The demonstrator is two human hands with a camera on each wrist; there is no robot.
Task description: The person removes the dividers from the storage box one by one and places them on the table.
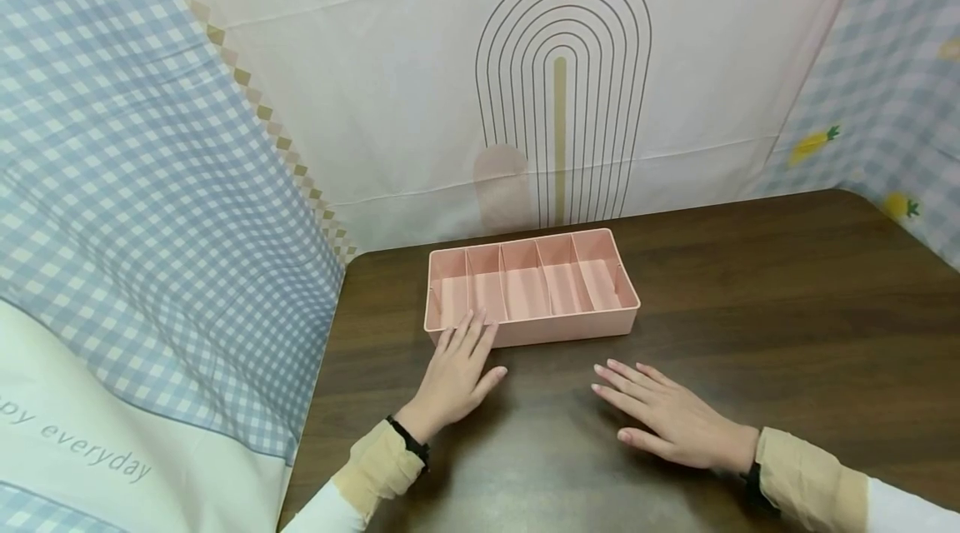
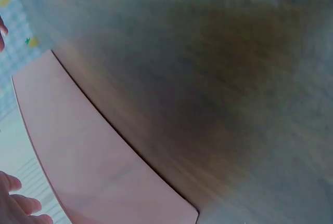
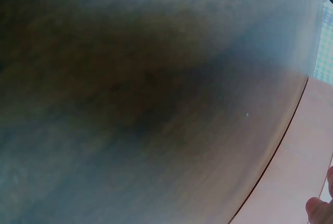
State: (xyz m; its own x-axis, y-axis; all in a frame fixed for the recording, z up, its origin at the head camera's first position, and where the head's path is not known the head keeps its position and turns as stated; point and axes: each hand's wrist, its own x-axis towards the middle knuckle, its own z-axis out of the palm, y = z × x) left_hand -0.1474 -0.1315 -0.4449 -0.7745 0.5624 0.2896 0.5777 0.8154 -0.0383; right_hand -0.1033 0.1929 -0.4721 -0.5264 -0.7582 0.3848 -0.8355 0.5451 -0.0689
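Observation:
A pink divided organizer box sits on the dark wooden table, its several side-by-side compartments showing nothing inside. My left hand has its fingers extended, with the fingertips over the box's near left edge; whether they touch it I cannot tell. In the left wrist view the box's side wall slants below, with fingertips at the lower left. To the right and nearer, my right hand is held apart from the box with fingers straight. Its fingertips show at the right wrist view's edge, near the box wall.
The brown wooden table extends to the right of the box. Behind it hangs a white cloth with line arches. A blue checked curtain hangs along the left edge, and another patterned cloth is at the right.

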